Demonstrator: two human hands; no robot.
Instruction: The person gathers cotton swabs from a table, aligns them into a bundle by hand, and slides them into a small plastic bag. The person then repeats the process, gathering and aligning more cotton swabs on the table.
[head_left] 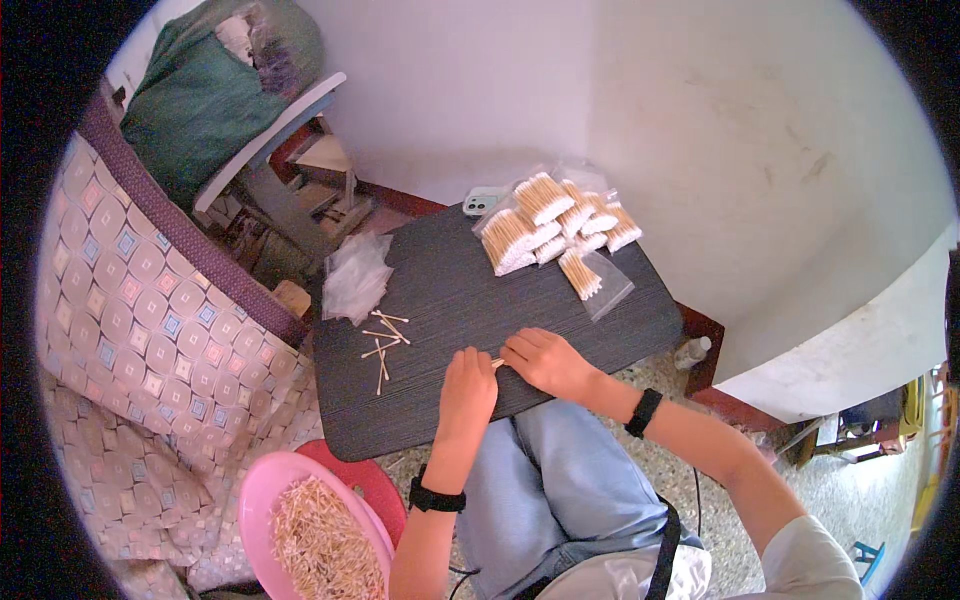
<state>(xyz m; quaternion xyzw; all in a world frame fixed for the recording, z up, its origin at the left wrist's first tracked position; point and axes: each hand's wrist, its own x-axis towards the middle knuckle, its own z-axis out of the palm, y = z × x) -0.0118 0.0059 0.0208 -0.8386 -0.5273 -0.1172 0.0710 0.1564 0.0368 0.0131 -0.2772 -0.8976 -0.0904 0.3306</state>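
Close to the near edge of the dark table (450, 290), my left hand (468, 388) and my right hand (548, 360) are almost together. Both have their fingers closed on a few cotton swabs (497, 364), whose ends show in the gap between them; the rest is hidden by the fingers. Several loose cotton swabs (381, 350) lie crossed on the table to the left of my left hand. Beyond my right hand lies a clear bag (610, 288) partly filled with cotton swabs. Behind it is a pile of filled swab bags (545, 225).
Flat clear bags (358, 278) are stacked at the table's left edge, and a phone (482, 201) lies at its far edge. A pink basin (262, 500) full of loose swabs sits at lower left on a red stool (385, 490). Patterned cloth (170, 330) covers the left side; walls stand behind.
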